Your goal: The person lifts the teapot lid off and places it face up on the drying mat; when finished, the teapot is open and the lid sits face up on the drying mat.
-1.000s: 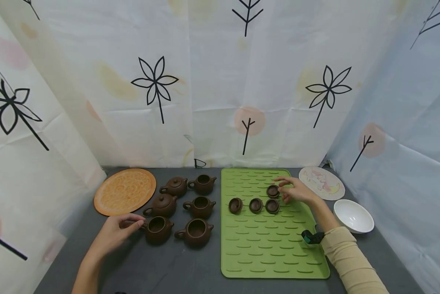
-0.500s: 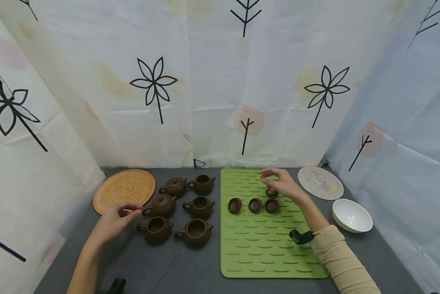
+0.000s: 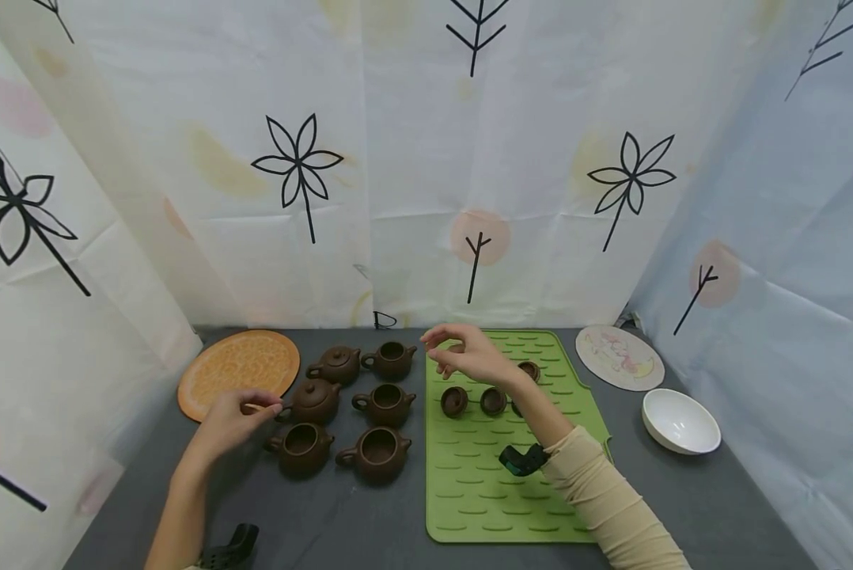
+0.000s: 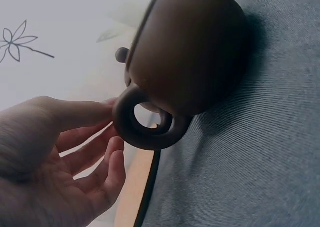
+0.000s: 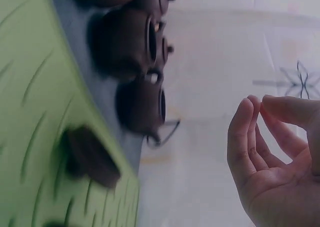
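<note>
While your left hand (image 3: 231, 419) pinches a lidded teapot (image 3: 314, 404) by its handle (image 4: 123, 124) on the bench (image 3: 355, 526), your right hand (image 3: 472, 355), empty and loosely curved over the green mat (image 3: 494, 495), could, if it swept low, knock an open teapot (image 3: 389, 362).

Blurred lid (image 5: 96, 159), sleeve (image 3: 607, 499) cut off (below)

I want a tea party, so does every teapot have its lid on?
No, four of the six teapots have open tops.
</note>
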Demonstrator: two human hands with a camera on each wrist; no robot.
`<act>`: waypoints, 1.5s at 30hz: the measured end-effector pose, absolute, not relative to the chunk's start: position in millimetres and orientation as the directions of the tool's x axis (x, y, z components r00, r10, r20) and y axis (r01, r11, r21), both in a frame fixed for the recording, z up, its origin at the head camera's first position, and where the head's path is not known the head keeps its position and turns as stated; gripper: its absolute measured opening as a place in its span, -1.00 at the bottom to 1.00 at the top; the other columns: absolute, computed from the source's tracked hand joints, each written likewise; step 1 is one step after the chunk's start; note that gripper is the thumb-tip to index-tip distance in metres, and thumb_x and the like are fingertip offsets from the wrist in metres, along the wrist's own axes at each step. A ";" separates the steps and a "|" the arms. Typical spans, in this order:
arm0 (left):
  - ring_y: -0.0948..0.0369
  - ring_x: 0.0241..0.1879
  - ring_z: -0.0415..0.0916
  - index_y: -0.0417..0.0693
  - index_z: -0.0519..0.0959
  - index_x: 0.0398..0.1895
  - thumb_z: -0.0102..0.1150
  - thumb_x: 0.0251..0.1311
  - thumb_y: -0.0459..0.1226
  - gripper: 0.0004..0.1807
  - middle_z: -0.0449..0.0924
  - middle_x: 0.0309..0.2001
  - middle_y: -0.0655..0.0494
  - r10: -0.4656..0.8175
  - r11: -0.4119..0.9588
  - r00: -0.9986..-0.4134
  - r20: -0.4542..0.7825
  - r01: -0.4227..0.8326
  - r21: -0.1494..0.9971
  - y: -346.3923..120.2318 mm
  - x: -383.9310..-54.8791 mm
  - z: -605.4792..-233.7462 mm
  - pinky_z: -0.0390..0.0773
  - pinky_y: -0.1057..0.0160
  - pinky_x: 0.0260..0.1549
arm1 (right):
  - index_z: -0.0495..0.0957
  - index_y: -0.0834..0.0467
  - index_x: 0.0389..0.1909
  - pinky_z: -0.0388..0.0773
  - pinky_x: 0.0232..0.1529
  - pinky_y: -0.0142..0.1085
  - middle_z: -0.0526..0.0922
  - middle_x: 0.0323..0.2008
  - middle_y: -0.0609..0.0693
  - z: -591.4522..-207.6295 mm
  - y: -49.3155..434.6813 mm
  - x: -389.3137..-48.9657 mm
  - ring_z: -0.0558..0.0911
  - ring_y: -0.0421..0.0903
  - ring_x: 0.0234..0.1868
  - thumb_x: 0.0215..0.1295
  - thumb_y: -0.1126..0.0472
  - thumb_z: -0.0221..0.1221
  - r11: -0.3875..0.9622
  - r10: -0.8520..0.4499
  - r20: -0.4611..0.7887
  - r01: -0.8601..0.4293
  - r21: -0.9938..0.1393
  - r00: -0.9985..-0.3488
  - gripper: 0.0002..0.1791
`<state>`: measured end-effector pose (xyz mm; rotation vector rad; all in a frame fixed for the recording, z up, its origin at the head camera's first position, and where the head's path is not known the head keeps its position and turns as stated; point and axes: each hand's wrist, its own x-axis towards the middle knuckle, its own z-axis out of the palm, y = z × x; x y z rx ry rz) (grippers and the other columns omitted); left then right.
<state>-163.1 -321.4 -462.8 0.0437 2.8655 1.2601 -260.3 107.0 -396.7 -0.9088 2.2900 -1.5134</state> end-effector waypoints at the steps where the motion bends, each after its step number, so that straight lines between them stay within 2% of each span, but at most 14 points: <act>1: 0.01 -0.09 0.81 -0.22 0.77 0.08 0.31 0.54 -0.17 -0.70 0.83 0.00 -0.17 0.024 0.673 -1.000 0.002 0.018 0.739 -321.5 -163.2 -463.7 0.66 0.22 -0.28 | 0.57 0.27 0.34 0.79 -0.20 -0.23 0.64 0.19 0.35 -396.2 99.5 -260.3 0.78 0.06 -0.23 0.65 0.32 0.14 0.255 -0.633 0.130 -0.364 -0.896 -0.764 -0.65; 4: 0.01 -0.09 0.80 -0.23 0.77 0.06 0.32 0.53 -0.19 -0.72 0.83 0.00 -0.18 0.020 0.671 -1.000 0.016 0.025 0.741 -321.6 -164.0 -466.3 0.65 0.23 -0.28 | 0.58 0.29 0.32 0.77 -0.22 -0.24 0.65 0.15 0.35 -394.3 77.3 -259.9 0.76 0.15 -0.23 0.65 0.32 0.15 0.230 -0.669 0.137 -0.379 -0.897 -0.731 -0.67; 6: 0.01 -0.11 0.81 -0.24 0.78 0.03 0.33 0.52 -0.22 -0.74 0.83 -0.01 -0.19 0.016 0.671 -0.999 0.033 0.035 0.740 -321.2 -165.0 -467.8 0.64 0.25 -0.29 | 0.59 0.30 0.31 0.78 -0.21 -0.23 0.66 0.13 0.34 -394.1 62.9 -259.9 0.76 0.13 -0.22 0.64 0.32 0.15 0.219 -0.688 0.136 -0.382 -0.898 -0.713 -0.67; 9: 0.02 -0.14 0.81 -0.26 0.78 -0.02 0.35 0.49 -0.27 -0.79 0.83 -0.03 -0.21 0.014 0.676 -0.998 0.062 0.055 0.734 -319.4 -166.1 -469.4 0.63 0.30 -0.31 | 0.60 0.30 0.30 0.81 -0.15 -0.09 0.67 0.12 0.36 -395.3 41.9 -260.0 0.77 0.17 -0.20 0.64 0.31 0.17 0.211 -0.717 0.121 -0.380 -0.901 -0.686 -0.67; 13: 0.01 -0.16 0.80 -0.24 0.79 -0.05 0.36 0.47 -0.32 -0.84 0.84 -0.05 -0.22 0.002 0.682 -0.996 0.085 0.064 0.728 -316.3 -166.4 -470.6 0.63 0.32 -0.32 | 0.62 0.26 0.28 0.80 -0.02 0.15 0.68 0.12 0.38 -398.5 14.7 -260.6 0.74 0.38 -0.10 0.63 0.30 0.19 0.208 -0.749 0.085 -0.355 -0.912 -0.657 -0.69; 16: 0.01 -0.15 0.81 -0.21 0.81 -0.05 0.37 0.45 -0.33 -0.86 0.85 -0.05 -0.20 -0.007 0.689 -0.996 0.088 0.059 0.722 -315.1 -166.5 -471.0 0.64 0.31 -0.31 | 0.61 0.30 0.29 0.81 -0.01 0.12 0.70 0.10 0.34 -401.6 -5.0 -261.7 0.73 0.43 -0.05 0.63 0.29 0.20 0.215 -0.765 0.065 -0.349 -0.912 -0.640 -0.67; 18: 0.01 -0.14 0.81 -0.19 0.82 -0.06 0.37 0.45 -0.34 -0.87 0.85 -0.05 -0.19 -0.008 0.694 -0.996 0.090 0.059 0.717 -315.0 -166.8 -471.3 0.65 0.29 -0.29 | 0.61 0.33 0.29 0.83 -0.04 0.04 0.72 0.07 0.30 -404.2 -17.7 -262.1 0.76 0.37 -0.06 0.62 0.29 0.21 0.230 -0.774 0.050 -0.353 -0.907 -0.631 -0.66; 20: 0.00 -0.13 0.82 -0.18 0.82 -0.06 0.37 0.45 -0.34 -0.86 0.85 -0.06 -0.18 -0.005 0.696 -0.996 0.092 0.063 0.715 -315.3 -166.8 -471.1 0.66 0.29 -0.28 | 0.60 0.36 0.29 0.84 -0.06 -0.02 0.73 0.06 0.30 -408.0 -30.6 -262.7 0.79 0.23 -0.12 0.61 0.30 0.22 0.238 -0.784 0.032 -0.347 -0.907 -0.620 -0.65; 26: -0.03 -0.12 0.82 -0.21 0.82 -0.04 0.36 0.47 -0.32 -0.85 0.86 -0.05 -0.19 0.003 0.684 -0.997 0.083 0.062 0.727 -316.1 -167.4 -470.7 0.66 0.30 -0.28 | 0.63 0.39 0.26 0.79 0.06 0.17 0.76 0.04 0.37 -422.8 -63.9 -263.9 0.73 -0.17 -0.30 0.58 0.37 0.22 0.261 -0.785 -0.043 -0.266 -0.928 -0.618 -0.67; 31: -0.07 -0.10 0.83 -0.21 0.82 -0.04 0.35 0.48 -0.31 -0.83 0.86 -0.05 -0.20 0.000 0.683 -0.997 0.078 0.057 0.728 -316.0 -166.7 -470.3 0.68 0.24 -0.27 | 0.68 0.39 0.18 0.84 -0.03 0.06 0.78 -0.14 0.21 -433.8 -81.2 -264.0 0.71 -0.21 -0.39 0.53 0.40 0.26 0.306 -0.755 -0.071 -0.255 -0.917 -0.651 -0.71; 37: -0.12 -0.07 0.82 -0.20 0.82 -0.03 0.35 0.49 -0.29 -0.83 0.85 -0.03 -0.21 -0.008 0.685 -0.998 0.064 0.042 0.727 -316.0 -165.7 -470.6 0.71 0.15 -0.23 | 0.73 0.35 0.09 0.85 -0.13 0.00 0.69 -0.41 0.00 -440.6 -91.8 -259.9 0.65 -0.21 -0.51 0.51 0.39 0.30 0.366 -0.698 -0.078 -0.262 -0.893 -0.712 -0.78; 42: -0.10 -0.08 0.82 -0.19 0.82 -0.03 0.35 0.48 -0.29 -0.82 0.85 -0.02 -0.21 -0.018 0.685 -0.998 0.058 0.029 0.728 -316.7 -166.1 -469.8 0.69 0.18 -0.26 | 0.74 0.29 0.07 0.84 -0.25 -0.19 0.70 -0.38 -0.03 -437.8 -93.3 -256.3 0.66 -0.23 -0.52 0.52 0.34 0.31 0.396 -0.678 -0.060 -0.295 -0.869 -0.733 -0.80; 45: -0.10 -0.08 0.83 -0.20 0.82 -0.03 0.35 0.48 -0.29 -0.82 0.85 -0.02 -0.22 -0.016 0.683 -0.998 0.059 0.032 0.730 -316.3 -166.7 -469.7 0.70 0.18 -0.25 | 0.74 0.28 0.08 0.85 -0.23 -0.17 0.75 -0.31 0.05 -433.1 -87.7 -256.2 0.69 -0.21 -0.49 0.53 0.32 0.32 0.377 -0.685 -0.043 -0.304 -0.875 -0.727 -0.80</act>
